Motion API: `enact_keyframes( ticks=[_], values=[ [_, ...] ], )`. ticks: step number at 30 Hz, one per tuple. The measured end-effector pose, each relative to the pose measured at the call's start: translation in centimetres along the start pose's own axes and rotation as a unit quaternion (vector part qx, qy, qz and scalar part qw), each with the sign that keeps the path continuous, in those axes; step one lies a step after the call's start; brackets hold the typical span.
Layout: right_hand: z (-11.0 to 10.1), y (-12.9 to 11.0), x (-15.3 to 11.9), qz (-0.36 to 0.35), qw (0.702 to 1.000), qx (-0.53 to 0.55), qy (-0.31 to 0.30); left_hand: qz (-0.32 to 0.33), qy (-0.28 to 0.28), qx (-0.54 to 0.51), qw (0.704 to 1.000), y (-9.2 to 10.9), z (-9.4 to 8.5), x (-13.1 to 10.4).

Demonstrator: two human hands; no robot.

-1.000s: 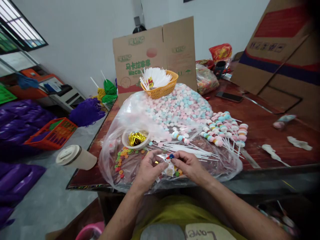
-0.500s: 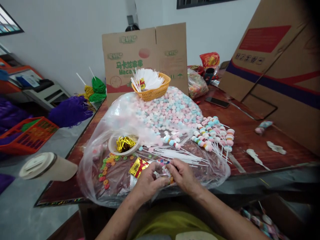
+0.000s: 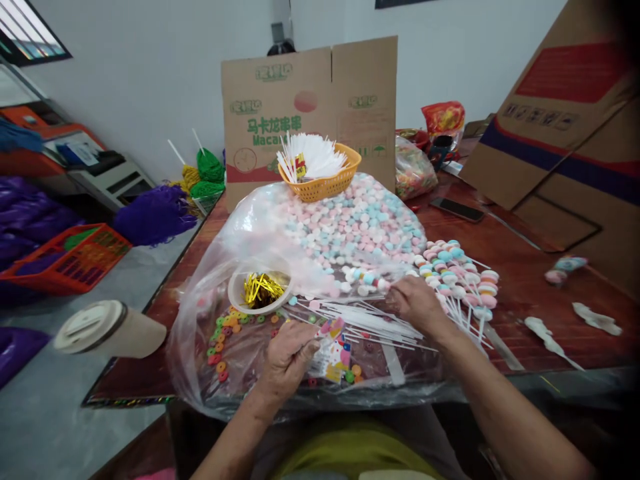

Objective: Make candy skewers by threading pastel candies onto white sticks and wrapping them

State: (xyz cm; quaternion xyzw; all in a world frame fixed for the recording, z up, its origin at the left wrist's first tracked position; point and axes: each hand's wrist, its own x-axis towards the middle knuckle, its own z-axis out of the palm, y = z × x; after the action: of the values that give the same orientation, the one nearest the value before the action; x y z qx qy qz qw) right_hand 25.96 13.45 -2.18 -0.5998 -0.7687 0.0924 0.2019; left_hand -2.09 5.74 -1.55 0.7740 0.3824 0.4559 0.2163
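Observation:
My left hand point(image 3: 290, 353) is closed in a pinch on the top of a printed plastic candy bag point(image 3: 336, 359), which hangs toward the table. My right hand point(image 3: 415, 305) reaches over the white sticks point(image 3: 370, 320), fingers closed at the stick end of a short marshmallow skewer point(image 3: 367, 277); its fingertips are partly hidden. Several finished marshmallow skewers point(image 3: 463, 273) lie right of that hand. Ring-shaped candies point(image 3: 219, 347) are scattered on the clear plastic sheet left of my left hand, and a few more point(image 3: 354, 375) lie beside the bag.
A tub point(image 3: 235, 297) of gold twist ties stands at the left. Behind lies a big bag of marshmallows point(image 3: 350, 227), bearing an orange basket point(image 3: 325, 190) of white sticks. A lidded cup point(image 3: 120, 330) leans near the table's left edge. Cardboard boxes point(image 3: 310, 100) and a phone point(image 3: 457, 209) are farther back.
My hands have parted: the right moved away to the right and forward to the marshmallow skewer, the left kept the bag. The bag's gold label no longer shows. The view has shifted slightly.

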Motion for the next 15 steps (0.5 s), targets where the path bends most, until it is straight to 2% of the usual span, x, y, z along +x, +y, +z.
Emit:
enact_keyframes(
  ticks=[1,4,7,11,15],
  values=[
    [-1.4,-0.1,-0.6,-0.027,0.999,0.020,0.017,0.014,-0.002,0.003,1.000,0.0,-0.1,0.1],
    [-5.9,-1.1,-3.0,-0.185,0.976,0.084,0.077,0.040,-0.021,0.018,0.999,0.3,-0.3,0.6],
    [-8.8,-2.2,-5.1,-0.287,0.950,-0.001,0.119,0.057,-0.036,0.021,0.997,0.8,-0.3,1.2],
    [-9.5,-2.3,-6.5,-0.328,0.933,-0.101,0.108,0.064,-0.035,0.017,0.997,1.5,-0.4,1.5],
    [-10.0,-1.6,-7.1,-0.343,0.929,-0.117,0.068,0.073,-0.082,0.034,0.993,2.3,-0.6,1.7]
  ],
)
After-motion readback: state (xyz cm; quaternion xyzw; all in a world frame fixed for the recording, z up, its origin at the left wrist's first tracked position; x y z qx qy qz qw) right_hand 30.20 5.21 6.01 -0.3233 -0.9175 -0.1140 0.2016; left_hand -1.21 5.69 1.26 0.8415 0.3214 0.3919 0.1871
